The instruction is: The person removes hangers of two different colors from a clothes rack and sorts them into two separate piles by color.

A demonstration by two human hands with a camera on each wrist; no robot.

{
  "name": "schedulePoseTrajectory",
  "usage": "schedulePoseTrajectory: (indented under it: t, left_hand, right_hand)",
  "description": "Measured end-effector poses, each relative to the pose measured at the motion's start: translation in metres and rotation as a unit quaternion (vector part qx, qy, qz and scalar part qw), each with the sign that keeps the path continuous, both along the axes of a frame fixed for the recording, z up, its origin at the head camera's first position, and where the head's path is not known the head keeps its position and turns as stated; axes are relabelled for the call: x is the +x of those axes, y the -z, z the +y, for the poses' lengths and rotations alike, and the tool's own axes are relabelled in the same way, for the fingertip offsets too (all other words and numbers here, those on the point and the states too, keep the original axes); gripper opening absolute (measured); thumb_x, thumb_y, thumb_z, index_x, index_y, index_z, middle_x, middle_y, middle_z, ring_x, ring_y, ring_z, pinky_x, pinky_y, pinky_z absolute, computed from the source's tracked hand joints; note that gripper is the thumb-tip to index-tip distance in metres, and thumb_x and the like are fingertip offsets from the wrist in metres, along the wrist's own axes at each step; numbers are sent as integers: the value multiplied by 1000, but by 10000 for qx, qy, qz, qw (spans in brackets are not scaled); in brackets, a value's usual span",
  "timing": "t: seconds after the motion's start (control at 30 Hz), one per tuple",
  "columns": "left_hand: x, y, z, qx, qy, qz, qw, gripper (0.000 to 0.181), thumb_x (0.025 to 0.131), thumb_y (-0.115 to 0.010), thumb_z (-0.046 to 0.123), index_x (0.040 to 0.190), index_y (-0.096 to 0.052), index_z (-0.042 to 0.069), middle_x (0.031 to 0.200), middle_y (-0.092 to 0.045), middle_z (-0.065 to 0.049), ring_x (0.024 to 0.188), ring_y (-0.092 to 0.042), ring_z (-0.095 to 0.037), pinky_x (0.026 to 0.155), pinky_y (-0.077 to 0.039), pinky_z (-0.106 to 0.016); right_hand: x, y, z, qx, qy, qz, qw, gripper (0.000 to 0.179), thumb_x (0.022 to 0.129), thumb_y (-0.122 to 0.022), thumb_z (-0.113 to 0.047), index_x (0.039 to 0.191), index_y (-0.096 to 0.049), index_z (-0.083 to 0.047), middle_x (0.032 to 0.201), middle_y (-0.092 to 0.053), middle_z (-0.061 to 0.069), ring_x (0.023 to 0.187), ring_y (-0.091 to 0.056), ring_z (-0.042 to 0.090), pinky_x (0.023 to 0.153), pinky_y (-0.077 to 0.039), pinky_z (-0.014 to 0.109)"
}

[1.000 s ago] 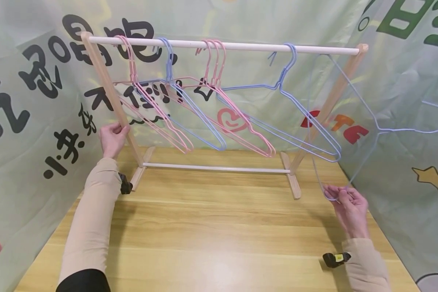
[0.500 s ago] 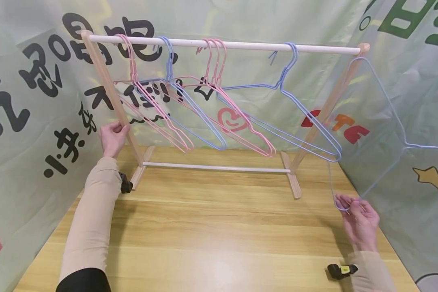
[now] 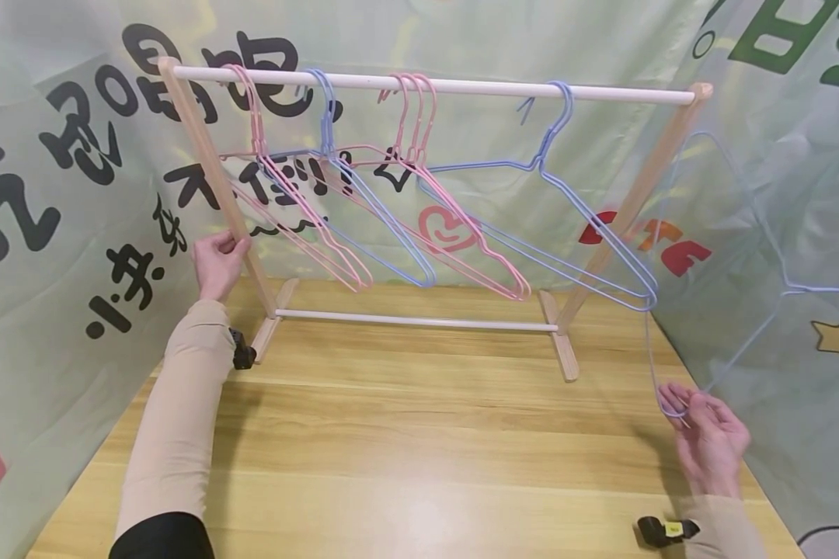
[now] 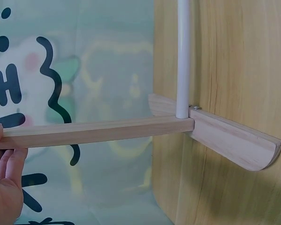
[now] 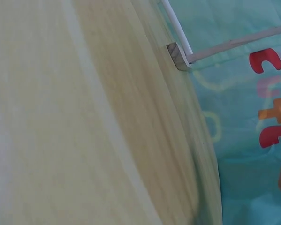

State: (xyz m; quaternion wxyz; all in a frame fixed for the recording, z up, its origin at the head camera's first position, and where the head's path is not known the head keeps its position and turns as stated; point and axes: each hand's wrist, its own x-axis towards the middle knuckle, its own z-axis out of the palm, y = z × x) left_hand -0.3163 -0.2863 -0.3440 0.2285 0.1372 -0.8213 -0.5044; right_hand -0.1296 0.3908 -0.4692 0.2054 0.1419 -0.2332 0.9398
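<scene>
My left hand [image 3: 218, 264] pinches the left wooden post [image 3: 210, 167] of a small clothes rack. In the left wrist view the fingers of this left hand [image 4: 8, 183] lie against the post [image 4: 98, 132]. Out to the right, my right hand [image 3: 715, 435] pinches a light blue wire hanger [image 3: 785, 272] by one corner. That hanger is turned sideways, its hook pointing right and out of frame. Pink hangers [image 3: 308, 221], blue hangers [image 3: 391, 227], more pink ones [image 3: 454, 210] and a blue pair [image 3: 590, 213] hang on the white top rail [image 3: 475, 87].
The rack's wooden feet [image 3: 565, 357] stand on a wood-grain table [image 3: 391, 427], joined by a white lower bar [image 3: 412, 320]. A printed cloth [image 3: 63, 256] surrounds the table at the back and sides. A black wrist camera [image 3: 660, 531] sits on the right wrist.
My right hand has moved right and towards me with the blue hanger, whose hook has passed out of frame. The left hand stays on the post.
</scene>
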Motion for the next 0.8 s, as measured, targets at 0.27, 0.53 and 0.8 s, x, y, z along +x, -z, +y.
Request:
schedulePoseTrajectory:
  t: [0.27,0.53,0.8]
  left_hand:
    - [0,0,1,28,-31,-4,10000,37,98,-63,19,131,-65,3,129,-66,-20,121,-67,-26,104,-53,-31]
    - [-1,0,0,70,-21,-59,10000,37,98,-63,20,132,-65,4,130,-65,-19,122,-66,-26,105,-53,-32]
    - [-2,2,-1,-38,-64,24,10000,36,97,-64,20,129,-67,3,126,-67,-19,120,-68,-23,100,-55,-25]
  right_hand:
    - [9,0,9,322,-131,-587,9977,29,99,-33,18,96,-61,24,91,-69,40,87,-74,49,79,-60,51]
    - [14,-1,20,1329,-187,-1838,9738,29,99,-40,17,90,-68,14,88,-75,28,80,-77,37,75,-62,41]
    - [19,1,26,2019,-506,-2281,9511,33,100,-42,14,92,-73,8,88,-77,23,80,-78,31,75,-63,35]
